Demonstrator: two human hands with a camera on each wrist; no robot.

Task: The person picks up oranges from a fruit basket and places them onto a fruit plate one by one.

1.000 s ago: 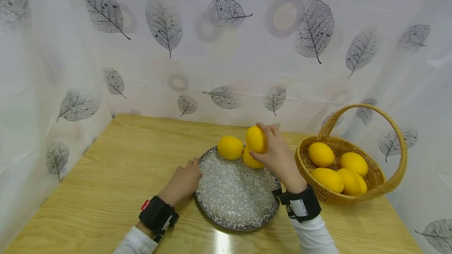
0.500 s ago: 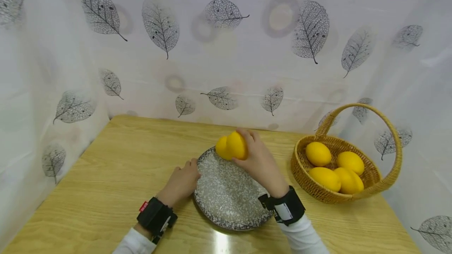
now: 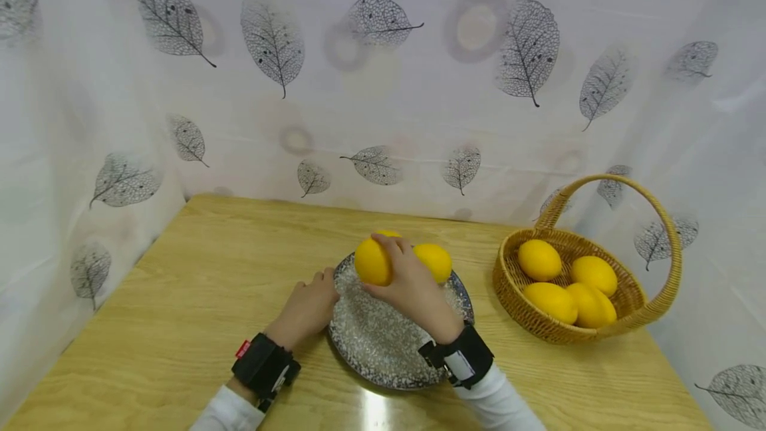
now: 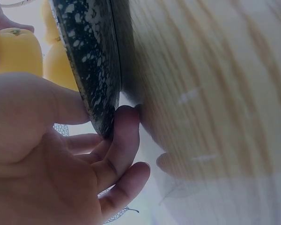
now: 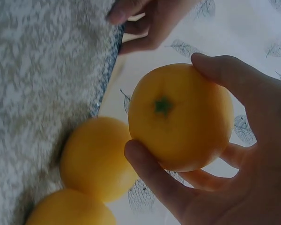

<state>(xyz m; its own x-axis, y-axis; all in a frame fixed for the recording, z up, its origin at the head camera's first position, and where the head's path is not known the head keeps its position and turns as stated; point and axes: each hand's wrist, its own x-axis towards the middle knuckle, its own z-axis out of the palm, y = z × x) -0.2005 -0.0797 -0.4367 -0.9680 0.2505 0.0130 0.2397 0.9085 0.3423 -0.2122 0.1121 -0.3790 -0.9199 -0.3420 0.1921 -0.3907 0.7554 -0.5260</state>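
My right hand [image 3: 413,288] grips an orange [image 3: 372,262] over the far left part of a speckled grey plate [image 3: 383,344]. In the right wrist view, thumb and fingers wrap the sides of that orange [image 5: 178,117], and its green stem mark faces the camera. Two more oranges lie on the plate by its far rim: one [image 3: 435,263] is right of the hand, the other [image 3: 389,233] mostly hidden behind the held fruit. My left hand [image 3: 306,308] holds the plate's left rim. In the left wrist view its thumb lies over the dark rim [image 4: 91,61], with fingers curled underneath.
A wicker basket [image 3: 514,304] with a tall arched handle stands on the right, holding several oranges [image 3: 539,260]. The wooden table [image 3: 197,285] ends at a leaf-patterned white curtain [image 3: 383,112] at the back and sides.
My right hand has carried the orange leftward and slightly lower across the plate's far side, uncovering the orange on the right. My left hand stays at the rim.
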